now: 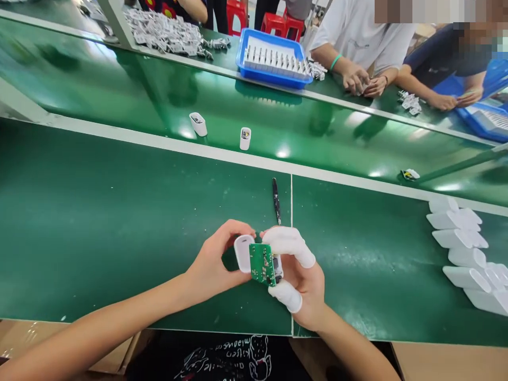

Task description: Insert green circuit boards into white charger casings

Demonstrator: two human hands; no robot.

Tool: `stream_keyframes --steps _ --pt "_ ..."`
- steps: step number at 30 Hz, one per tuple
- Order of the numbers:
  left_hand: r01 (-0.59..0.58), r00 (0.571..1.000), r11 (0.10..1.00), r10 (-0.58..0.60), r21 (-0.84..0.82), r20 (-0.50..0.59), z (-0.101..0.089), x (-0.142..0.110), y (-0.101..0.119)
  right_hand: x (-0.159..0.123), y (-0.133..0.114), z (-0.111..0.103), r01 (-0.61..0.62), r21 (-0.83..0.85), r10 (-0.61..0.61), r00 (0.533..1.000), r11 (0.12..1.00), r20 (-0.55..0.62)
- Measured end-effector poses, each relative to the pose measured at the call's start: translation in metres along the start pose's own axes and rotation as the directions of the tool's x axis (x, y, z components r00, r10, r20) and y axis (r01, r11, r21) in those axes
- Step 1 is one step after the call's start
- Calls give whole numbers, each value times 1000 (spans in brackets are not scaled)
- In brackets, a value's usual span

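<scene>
My left hand [218, 259] grips the rounded end of a white plastic charger casing [243, 253] between thumb and fingers. My right hand [304, 280], with white finger cots on its thumb and a finger, holds the other end. A small green circuit board [262, 263] with soldered parts sits at the casing's mouth, partly inside it. Its inner end is hidden. Just above my hands lies a black pen [276, 200] on the green mat [119, 211].
Several white casings [456, 248] lie stacked at the right of the mat. Beyond a raised strip, a lower green belt [254, 114] carries two casings. Farther off stand a blue tray [272, 59] of pronged parts and a pile of white parts [166, 34]. A co-worker's hands [357, 82] work across the table.
</scene>
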State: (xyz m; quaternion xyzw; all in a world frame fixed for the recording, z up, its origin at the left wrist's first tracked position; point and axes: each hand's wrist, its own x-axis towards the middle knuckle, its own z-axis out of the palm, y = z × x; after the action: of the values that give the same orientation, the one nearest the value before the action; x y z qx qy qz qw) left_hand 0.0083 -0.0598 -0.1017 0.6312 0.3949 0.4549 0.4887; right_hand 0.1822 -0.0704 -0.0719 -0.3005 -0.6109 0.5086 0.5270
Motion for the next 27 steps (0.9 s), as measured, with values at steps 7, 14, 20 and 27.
stream_keyframes --steps 7,14,20,27 --pt "448 894 866 -437 -224 99 5 6 6 0 3 2 -163 258 200 972 952 -125" --pt "362 879 917 -275 -170 389 -11 1 5 2 5 -8 -127 243 173 969 962 -178" --pt "-38 987 990 16 139 162 -8 -4 5 -1 0 -7 32 15 -30 996 999 -88" --pt "-273 960 950 258 152 112 -8 1 7 -3 2 4 273 -300 -280 960 914 23"
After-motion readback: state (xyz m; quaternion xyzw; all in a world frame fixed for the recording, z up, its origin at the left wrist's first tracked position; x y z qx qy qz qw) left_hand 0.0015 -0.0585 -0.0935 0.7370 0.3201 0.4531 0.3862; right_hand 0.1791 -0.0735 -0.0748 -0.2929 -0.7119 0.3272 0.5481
